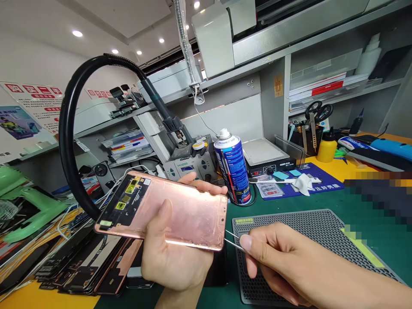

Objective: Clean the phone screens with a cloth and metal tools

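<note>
A phone screen assembly with a shiny copper-coloured back lies tilted in my left hand. My thumb presses on its back, and the fingers wrap behind its far edge. A black strip with gold contacts covers its left end. Pinched between the thumb and fingers of my right hand are thin metal tweezers. Their tips reach the right end of the assembly, by its lower corner; whether they touch it I cannot tell. Below the right hand is a grey honeycomb mat.
Behind the hands stand a blue spray can, a hot-air station and a flat heating plate. A black hose arches on the left above stacked phone screens. A yellow bottle stands at the right rear.
</note>
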